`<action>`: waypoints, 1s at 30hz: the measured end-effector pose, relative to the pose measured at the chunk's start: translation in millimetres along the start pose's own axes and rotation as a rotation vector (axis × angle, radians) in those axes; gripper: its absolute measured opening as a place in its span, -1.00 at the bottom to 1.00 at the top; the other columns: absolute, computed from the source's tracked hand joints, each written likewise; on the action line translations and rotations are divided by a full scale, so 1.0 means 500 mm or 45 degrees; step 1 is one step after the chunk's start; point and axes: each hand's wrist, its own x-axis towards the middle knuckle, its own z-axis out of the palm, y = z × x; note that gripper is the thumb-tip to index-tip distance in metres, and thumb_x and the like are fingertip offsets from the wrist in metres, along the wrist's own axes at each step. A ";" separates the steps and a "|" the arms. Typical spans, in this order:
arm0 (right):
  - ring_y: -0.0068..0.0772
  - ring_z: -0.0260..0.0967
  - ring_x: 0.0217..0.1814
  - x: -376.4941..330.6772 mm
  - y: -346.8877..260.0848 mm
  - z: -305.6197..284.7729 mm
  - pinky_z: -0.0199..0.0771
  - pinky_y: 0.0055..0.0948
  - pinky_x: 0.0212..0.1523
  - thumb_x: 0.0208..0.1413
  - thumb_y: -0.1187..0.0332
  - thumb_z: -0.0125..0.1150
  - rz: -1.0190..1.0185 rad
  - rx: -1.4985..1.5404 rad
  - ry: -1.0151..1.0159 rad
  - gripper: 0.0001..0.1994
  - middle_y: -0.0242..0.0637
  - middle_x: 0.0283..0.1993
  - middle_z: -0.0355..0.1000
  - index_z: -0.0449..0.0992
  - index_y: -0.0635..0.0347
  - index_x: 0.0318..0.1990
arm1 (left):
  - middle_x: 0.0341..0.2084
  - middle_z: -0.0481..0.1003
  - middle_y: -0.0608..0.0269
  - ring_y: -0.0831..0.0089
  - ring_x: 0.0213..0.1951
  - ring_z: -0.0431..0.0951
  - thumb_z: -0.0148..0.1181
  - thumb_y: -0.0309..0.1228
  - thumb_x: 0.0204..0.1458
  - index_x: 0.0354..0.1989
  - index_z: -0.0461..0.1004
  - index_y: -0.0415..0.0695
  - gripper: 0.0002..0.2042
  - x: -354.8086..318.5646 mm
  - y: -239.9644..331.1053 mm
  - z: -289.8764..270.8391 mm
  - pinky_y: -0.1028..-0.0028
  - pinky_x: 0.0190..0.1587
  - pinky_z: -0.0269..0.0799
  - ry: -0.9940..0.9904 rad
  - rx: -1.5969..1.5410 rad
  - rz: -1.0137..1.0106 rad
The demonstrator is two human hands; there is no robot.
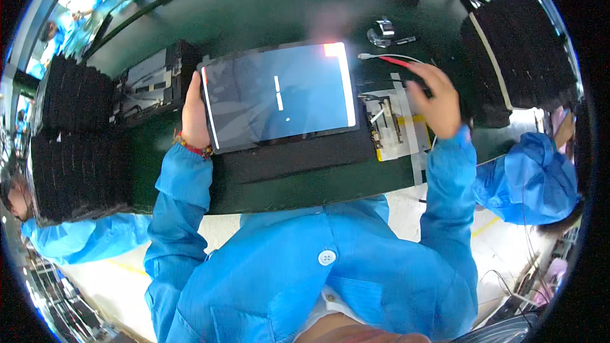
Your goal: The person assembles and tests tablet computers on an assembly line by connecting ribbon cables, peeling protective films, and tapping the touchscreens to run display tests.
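Note:
A lit flat display panel [248, 98] shows a blue-grey picture with white strips at its sides. It rests tilted on a black foam pad [298, 161]. My left hand [196, 114] grips the panel's left edge, thumb along the front. My right hand [438, 101] hovers right of the panel, thumb and fingers apart, with nothing visible between them. Beneath it lies a small circuit board assembly [387, 128] with pale tape [406, 130] across it. A thin red piece [394, 60] and a white cable plug [364, 56] lie near the right fingertips.
Black foam trays stand in stacks at left [79, 174] and right [524, 44]. An open tray with parts [146, 82] sits beyond my left hand. Clear tape [380, 38] lies at the back right of the dark green table [273, 9]. Blue-sleeved people [530, 178] sit on both sides.

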 end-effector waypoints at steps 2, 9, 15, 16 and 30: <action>-0.11 0.34 -0.01 0.045 -0.018 0.037 0.33 -0.30 0.02 -0.09 0.36 0.24 -0.184 0.255 -0.245 -0.66 -0.10 -0.09 0.40 0.45 0.17 -0.09 | -0.06 0.42 0.12 0.21 -0.07 0.44 -0.25 0.01 0.16 0.04 0.33 -0.18 -0.47 -0.003 0.002 -0.005 0.24 0.03 0.31 -0.053 -0.013 -0.013; -0.18 0.40 -0.37 0.104 -0.045 0.090 0.41 -0.29 -0.33 -0.16 0.38 0.24 -0.147 0.490 -0.652 -0.76 -0.19 -0.38 0.41 0.45 0.22 -0.28 | -0.02 0.39 0.10 0.16 -0.04 0.41 -0.28 0.04 0.16 0.08 0.29 -0.16 -0.45 -0.003 0.002 -0.008 0.20 0.04 0.30 -0.087 -0.051 -0.051; -0.17 0.34 -0.49 0.102 -0.039 0.106 0.37 -0.34 -0.46 -0.21 0.29 0.25 -0.161 0.375 -0.649 -0.74 -0.18 -0.50 0.35 0.41 0.19 -0.34 | 0.00 0.37 0.04 0.10 -0.03 0.40 -0.31 0.04 0.16 0.10 0.27 -0.17 -0.44 -0.004 -0.001 0.025 0.15 0.02 0.31 0.038 -0.014 0.003; -0.17 0.34 -0.49 0.098 -0.037 0.112 0.37 -0.34 -0.46 -0.21 0.29 0.25 -0.149 0.388 -0.657 -0.74 -0.18 -0.50 0.35 0.41 0.19 -0.34 | 0.00 0.37 0.04 0.10 -0.03 0.40 -0.31 0.04 0.16 0.10 0.27 -0.17 -0.44 -0.003 -0.002 0.018 0.15 0.02 0.31 0.050 -0.010 -0.012; -0.32 0.39 -0.39 0.090 0.002 0.110 0.36 -0.40 -0.38 0.02 0.38 0.14 -0.044 0.780 -0.411 -0.87 -0.21 -0.43 0.43 0.45 0.25 -0.33 | 0.03 0.36 0.17 0.20 -0.01 0.39 -0.31 -0.07 0.20 0.12 0.26 -0.12 -0.53 0.000 -0.004 0.003 0.22 0.05 0.28 -0.099 0.057 0.097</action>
